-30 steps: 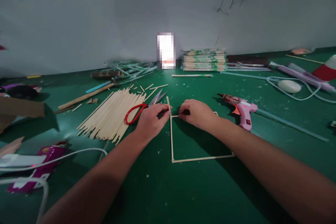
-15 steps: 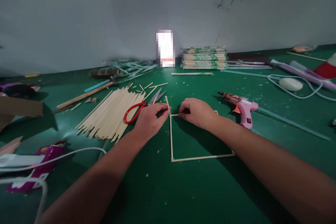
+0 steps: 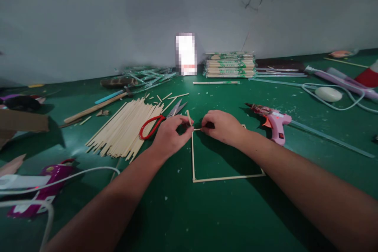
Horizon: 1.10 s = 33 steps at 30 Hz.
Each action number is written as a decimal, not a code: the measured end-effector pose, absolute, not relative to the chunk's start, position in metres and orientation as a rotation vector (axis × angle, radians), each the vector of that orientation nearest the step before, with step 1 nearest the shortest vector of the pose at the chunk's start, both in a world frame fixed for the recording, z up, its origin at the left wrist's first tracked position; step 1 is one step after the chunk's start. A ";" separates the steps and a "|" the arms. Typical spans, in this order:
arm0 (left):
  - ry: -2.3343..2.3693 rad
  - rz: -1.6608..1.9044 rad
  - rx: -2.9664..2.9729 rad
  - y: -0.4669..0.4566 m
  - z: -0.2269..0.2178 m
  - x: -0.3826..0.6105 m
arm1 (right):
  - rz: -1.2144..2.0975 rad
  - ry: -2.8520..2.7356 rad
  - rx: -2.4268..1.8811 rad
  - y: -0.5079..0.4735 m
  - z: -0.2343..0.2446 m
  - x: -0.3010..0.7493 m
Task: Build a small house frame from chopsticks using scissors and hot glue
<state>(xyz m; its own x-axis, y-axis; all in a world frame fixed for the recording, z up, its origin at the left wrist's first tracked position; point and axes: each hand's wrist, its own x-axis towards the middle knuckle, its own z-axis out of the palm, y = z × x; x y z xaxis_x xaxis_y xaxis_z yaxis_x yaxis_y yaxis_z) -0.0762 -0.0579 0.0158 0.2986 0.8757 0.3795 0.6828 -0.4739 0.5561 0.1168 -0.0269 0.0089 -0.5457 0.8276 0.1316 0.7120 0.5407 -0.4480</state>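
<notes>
A four-sided frame of thin wooden sticks [image 3: 227, 178] lies flat on the green table. At its far left corner a short wooden stick [image 3: 189, 117] stands up, leaning slightly left. My left hand [image 3: 173, 134] pinches this short stick low down, between thumb and fingers. My right hand [image 3: 221, 125] is closed at the far side of the frame, its fingertips pinching the frame's far stick close to that corner. The palm and forearm cover much of the far and right sides. Red-handled scissors [image 3: 152, 126] lie just beyond my left hand.
Left of the scissors lies a pile of loose wooden sticks [image 3: 118, 130]. A pink glue gun [image 3: 276, 122] rests at right, a purple glue gun [image 3: 49, 187] with a white cable at left. Packaged chopsticks [image 3: 229, 65] are stacked by the wall, near a hammer [image 3: 96, 107] and a blurred bright panel [image 3: 186, 54].
My left thumb and fingers have shifted slightly around the base of the short stick. My right hand stays in place on the frame.
</notes>
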 end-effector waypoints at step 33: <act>1.835 0.525 2.596 -0.064 0.033 -0.097 | 0.380 -2.560 -1.416 -0.030 0.027 0.123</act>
